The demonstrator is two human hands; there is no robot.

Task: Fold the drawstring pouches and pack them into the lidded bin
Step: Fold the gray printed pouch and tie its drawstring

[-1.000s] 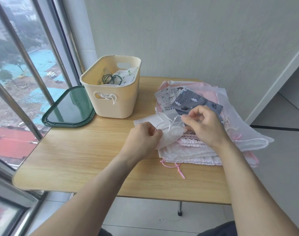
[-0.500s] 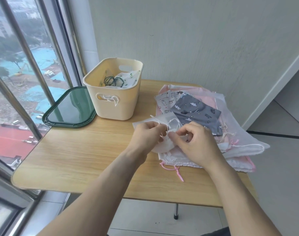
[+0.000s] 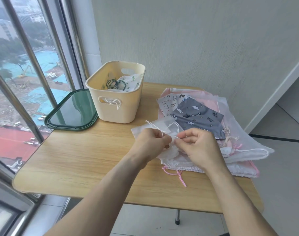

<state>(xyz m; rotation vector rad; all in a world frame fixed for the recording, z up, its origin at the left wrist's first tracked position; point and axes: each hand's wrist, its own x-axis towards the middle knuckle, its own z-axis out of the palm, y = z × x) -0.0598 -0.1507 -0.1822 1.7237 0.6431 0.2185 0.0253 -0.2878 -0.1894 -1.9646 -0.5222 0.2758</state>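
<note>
Working near the middle of the wooden table (image 3: pixel 73 160), you have bare tabletop to the left of your hands and toward the near edge, while the pile of pouches (image 3: pixel 244 150) on the right spills past the table's right edge. At the back, the cream bin (image 3: pixel 118 108) stands open beside the wall, one printed pouch (image 3: pixel 128 81) with a dark cord already inside it, and its green lid (image 3: pixel 72 111) lies flat to the bin's left, reaching the window-side edge. Your left hand (image 3: pixel 150 145) and right hand (image 3: pixel 201 150) meet over a small white pouch (image 3: pixel 162 126) that rests partly on the table, partly on the pile. Both sets of fingers are curled in tight, each pinching the pouch's thin white drawstring (image 3: pixel 155 127) between thumb and forefinger, fingertips almost touching. A grey cloud-print pouch (image 3: pixel 198 116) lies just behind your right hand, on top of the pile.
</note>
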